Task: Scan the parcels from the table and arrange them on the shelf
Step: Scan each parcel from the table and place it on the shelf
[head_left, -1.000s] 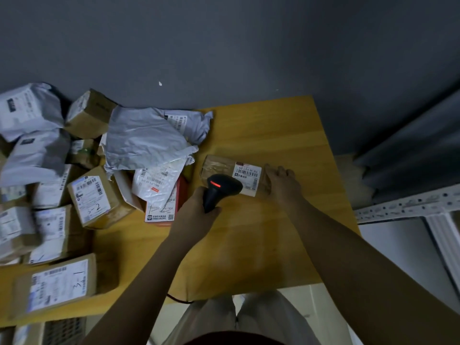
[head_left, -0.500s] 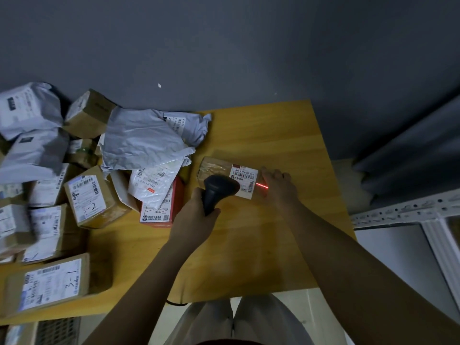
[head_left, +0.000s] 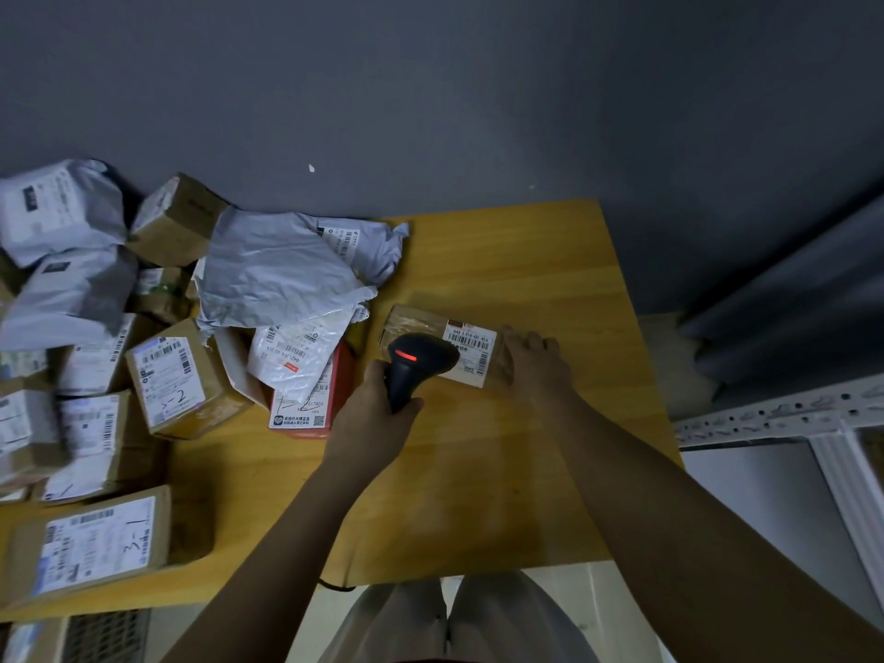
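Now your left hand (head_left: 378, 413) grips the black scanner (head_left: 415, 366) by its handle, red light glowing, head just over the small brown parcel (head_left: 445, 344) lying flat on the wooden table (head_left: 526, 471). Your right hand (head_left: 535, 361) rests against the parcel's right end, fingers fairly straight. Other parcels (head_left: 167, 375) and grey mailers (head_left: 282, 270) crowd the table's left side.

Both arms were bare, with no sleeves, watches or rings in sight. The left hand (head_left: 378, 418) and the right hand (head_left: 538, 358) wore no gloves. The person wore light grey-beige trousers (head_left: 449, 619), maybe of thin cloth, though the dim light made that hard to tell.
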Demonstrator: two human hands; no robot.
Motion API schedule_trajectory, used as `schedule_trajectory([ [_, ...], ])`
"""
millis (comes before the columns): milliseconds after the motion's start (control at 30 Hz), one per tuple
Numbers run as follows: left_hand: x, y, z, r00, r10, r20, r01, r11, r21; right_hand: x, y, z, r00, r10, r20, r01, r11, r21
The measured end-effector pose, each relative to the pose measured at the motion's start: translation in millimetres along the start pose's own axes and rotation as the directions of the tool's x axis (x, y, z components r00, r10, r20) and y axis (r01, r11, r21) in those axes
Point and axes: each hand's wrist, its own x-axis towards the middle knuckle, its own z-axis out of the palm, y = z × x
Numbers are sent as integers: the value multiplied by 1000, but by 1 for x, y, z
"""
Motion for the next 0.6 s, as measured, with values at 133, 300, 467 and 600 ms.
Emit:
schedule_trajectory([
  [133,-1,1,1,1000,9,-22,-9,1000,-28,0,2,-1,1000,-16,16,16,1000,-15],
  [300,-3,4,-2,997,46,-63,-51,996,-78,-11,11,1,996,-88,-6,88,996,-6],
  [467,-5,19,-7,985,156,-79,-161,985,-56,-48,37,26,982,-20,-189,71,961,268],
  [600,-7,38,-1,960,280,23,-277,957,-80,-99,60,47,965,198,-172,-95,875,475],
])
